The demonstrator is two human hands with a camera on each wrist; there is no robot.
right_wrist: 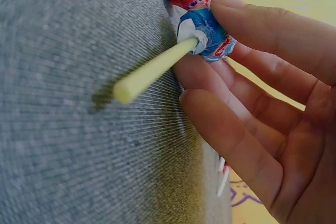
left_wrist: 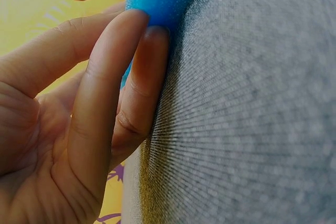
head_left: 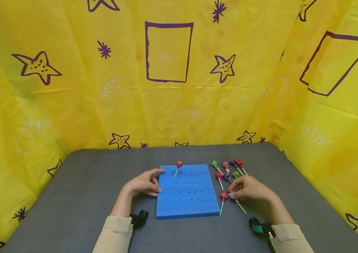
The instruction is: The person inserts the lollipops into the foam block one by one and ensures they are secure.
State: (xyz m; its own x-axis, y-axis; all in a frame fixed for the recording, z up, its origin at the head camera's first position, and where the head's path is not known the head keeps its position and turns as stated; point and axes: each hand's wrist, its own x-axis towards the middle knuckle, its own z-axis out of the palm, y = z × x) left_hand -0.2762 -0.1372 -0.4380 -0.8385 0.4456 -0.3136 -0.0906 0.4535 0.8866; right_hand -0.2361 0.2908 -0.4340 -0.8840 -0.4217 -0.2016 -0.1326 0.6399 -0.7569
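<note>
A blue foam board [head_left: 186,209] with rows of small holes lies on the dark table. One red lollipop [head_left: 179,164] stands tilted in it near the far edge. My left hand [head_left: 145,182] rests its fingertips against the board's left edge; in the left wrist view the fingers [left_wrist: 97,93] touch the foam's side. With thumb and fingers, my right hand [head_left: 251,188] pinches the wrapped head of a blue lollipop [right_wrist: 210,32]. Its pale yellow stick [right_wrist: 155,72] points toward the near side, close to the tabletop. Next to that head lies a red lollipop [head_left: 224,195].
Several more lollipops lie right of the board, among them a green one [head_left: 213,163], a pink one [head_left: 225,164], a purple one [head_left: 233,162] and a red one [head_left: 218,175]. Yellow patterned cloth [head_left: 166,116] hangs around the grey table [head_left: 81,196].
</note>
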